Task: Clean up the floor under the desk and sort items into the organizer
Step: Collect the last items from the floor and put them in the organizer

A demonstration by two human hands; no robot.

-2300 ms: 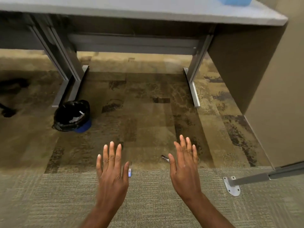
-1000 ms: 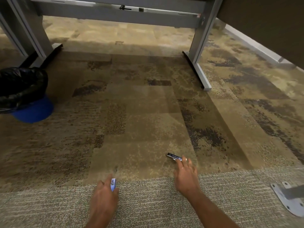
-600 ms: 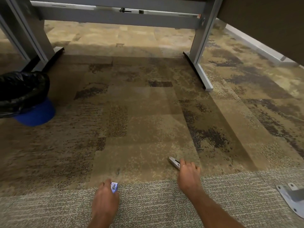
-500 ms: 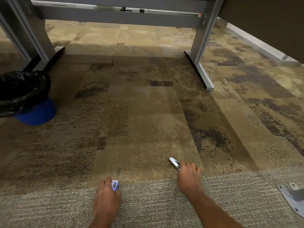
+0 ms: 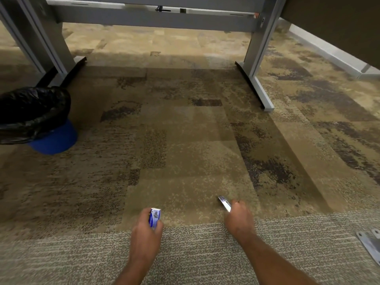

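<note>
Both hands low over patterned brown carpet floor [image 5: 185,140], each gripping one item.
Left hand [image 5: 147,233] pinching small blue-and-white box [image 5: 154,217]; right hand [image 5: 238,217] closed around slim silver metal tool [image 5: 224,203].

- I see rough, mottled carpet [image 5: 185,161].
- Far off, desk legs [image 5: 257,58] look like matt grey metal.
- Left, a glossy black plastic bin liner [image 5: 30,112].

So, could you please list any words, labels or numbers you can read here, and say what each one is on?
"R": a small mark on the right desk leg, near its top.
Small blue and white box in the left hand: printed, but too blurred to read.
Silver item in the right hand: no text can be made out.
</note>
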